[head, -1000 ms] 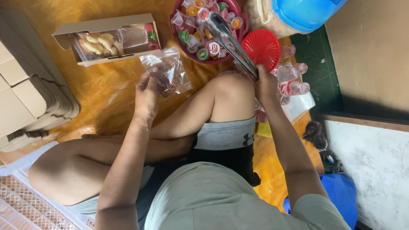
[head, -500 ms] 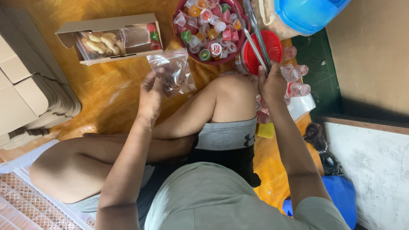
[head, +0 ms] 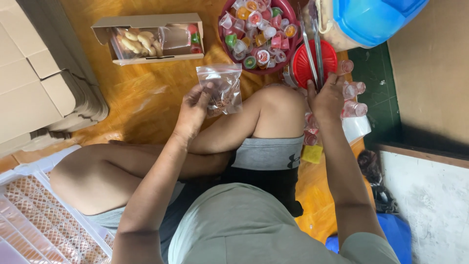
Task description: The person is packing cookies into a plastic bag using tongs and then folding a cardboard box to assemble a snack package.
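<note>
A small clear zip bag (head: pixel 222 88) with a little brown filling at its bottom is pinched by its lower left edge in the left hand (head: pixel 194 105), and it is held up just short of the round red bowl (head: pixel 288 10) heaped with small coloured jelly cups (head: pixel 256 32). A pair of metal tongs (head: pixel 311 49) is gripped at the handle end by the right hand (head: pixel 326 98), the blades reaching up over a red lid (head: pixel 326 57) just right of the bowl; whether anything is caught between the tips cannot be told. For the bagging to go cleanly, the bag mouth is best kept open and turned toward the bowl, and the tongs closed gently so that soft cups are not crushed. Left of the bowl an open cardboard box (head: pixel 146 22) with snacks inside is seen, and right of it a blue-lidded jar (head: pixel 371 19).
</note>
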